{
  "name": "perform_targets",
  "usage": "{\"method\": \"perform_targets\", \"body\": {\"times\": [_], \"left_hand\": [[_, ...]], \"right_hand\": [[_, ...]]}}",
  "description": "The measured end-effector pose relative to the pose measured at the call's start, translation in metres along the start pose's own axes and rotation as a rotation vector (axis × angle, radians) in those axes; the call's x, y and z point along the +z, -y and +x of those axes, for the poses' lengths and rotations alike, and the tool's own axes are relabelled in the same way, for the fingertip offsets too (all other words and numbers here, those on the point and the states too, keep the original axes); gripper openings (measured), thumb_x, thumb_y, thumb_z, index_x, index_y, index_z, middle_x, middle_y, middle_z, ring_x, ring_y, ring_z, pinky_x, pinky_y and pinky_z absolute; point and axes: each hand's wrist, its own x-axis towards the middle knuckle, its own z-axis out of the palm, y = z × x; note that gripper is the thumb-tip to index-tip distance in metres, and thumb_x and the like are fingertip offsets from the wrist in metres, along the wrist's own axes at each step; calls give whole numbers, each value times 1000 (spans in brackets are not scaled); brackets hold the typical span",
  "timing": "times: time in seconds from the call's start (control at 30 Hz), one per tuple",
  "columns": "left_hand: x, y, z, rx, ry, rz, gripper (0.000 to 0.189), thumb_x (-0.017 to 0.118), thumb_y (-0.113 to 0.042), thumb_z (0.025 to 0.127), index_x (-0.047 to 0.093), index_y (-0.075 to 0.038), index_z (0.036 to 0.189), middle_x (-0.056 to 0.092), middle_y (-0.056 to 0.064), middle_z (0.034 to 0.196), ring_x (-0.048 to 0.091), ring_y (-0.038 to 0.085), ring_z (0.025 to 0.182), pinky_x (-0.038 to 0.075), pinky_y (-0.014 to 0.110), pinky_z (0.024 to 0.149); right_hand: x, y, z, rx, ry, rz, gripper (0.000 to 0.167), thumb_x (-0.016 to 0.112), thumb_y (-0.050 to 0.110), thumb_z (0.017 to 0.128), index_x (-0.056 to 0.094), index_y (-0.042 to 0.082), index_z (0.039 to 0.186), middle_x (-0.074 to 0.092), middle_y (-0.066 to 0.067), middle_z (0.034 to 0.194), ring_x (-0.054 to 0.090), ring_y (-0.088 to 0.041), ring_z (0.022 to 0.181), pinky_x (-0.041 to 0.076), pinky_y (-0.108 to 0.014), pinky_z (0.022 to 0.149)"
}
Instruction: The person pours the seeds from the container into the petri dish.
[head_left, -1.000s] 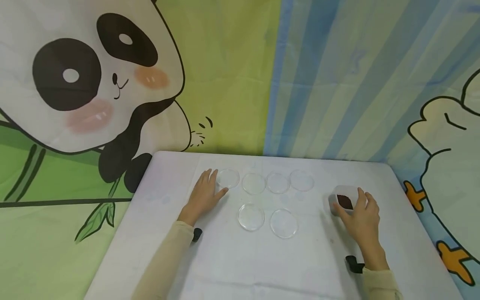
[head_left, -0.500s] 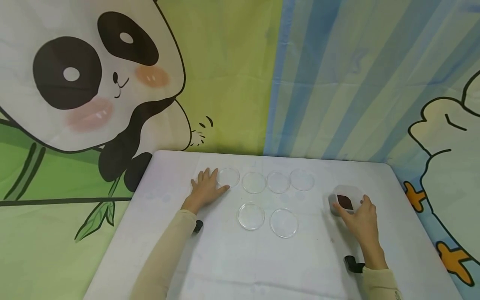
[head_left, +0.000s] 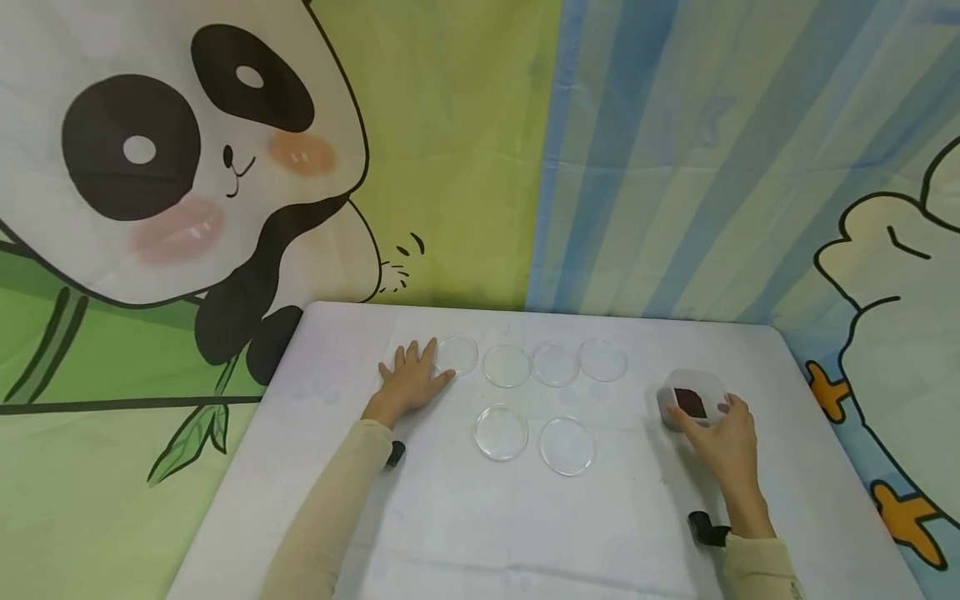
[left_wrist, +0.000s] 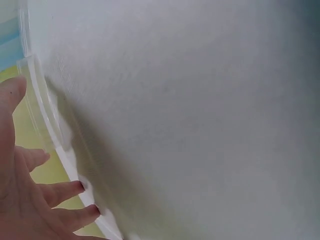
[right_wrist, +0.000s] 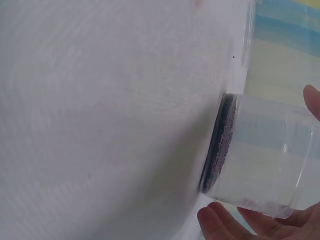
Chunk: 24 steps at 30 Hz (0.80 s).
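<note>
My left hand (head_left: 407, 389) lies with fingers spread at the left end of the far row of clear petri dishes. Its thumb and index finger are beside the leftmost dish (head_left: 457, 357); whether they touch it I cannot tell. In the left wrist view that dish (left_wrist: 50, 117) stands just beyond the thumb. My right hand (head_left: 729, 446) holds a clear plastic tub (right_wrist: 270, 150) standing on the table, thumb on one side and fingers on the other. Dark reddish-brown grains (right_wrist: 220, 145) cover its bottom.
Beyond the leftmost dish, the far row continues with further dishes (head_left: 556, 366). Nearer stand two more, a left dish (head_left: 501, 432) and a right dish (head_left: 567, 447). All rest on a white table (head_left: 480, 525), with a printed cloth (head_left: 465, 167) behind it.
My right fingers have lowered from above the tub's rim to its right side. The left hand's fingers have spread wider at nearly the same spot. The dishes and tub stay put.
</note>
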Motion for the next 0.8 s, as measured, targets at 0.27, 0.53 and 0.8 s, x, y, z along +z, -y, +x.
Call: {"method": "perform_targets", "body": {"times": [0.27,0.53,0.8], "left_hand": [[2,2,1,-5,-5,19,86,41,-66,98,13,-17,162,12,26,162,4,51,147,5,80,104],[3,1,-1,-24,1,22,85,40,-67,98,11,-18,163,10,25,163,2,50,147,2,80,104],[3,1,0,-30,3,32,85,39,-67,98,10,-19,163,11,24,163,2,49,148,2,80,104]], "right_hand": [[4,7,4,-56,-31,94,109,85,38,80,20,-10,153,37,-37,144,38,-53,131,36,-65,102],[14,24,6,-106,-7,189,109,85,35,80,17,-5,155,32,-31,150,35,-49,136,35,-65,103],[28,41,10,-196,-21,273,105,88,26,76,22,-3,153,35,-30,148,39,-48,132,36,-64,102]]}}
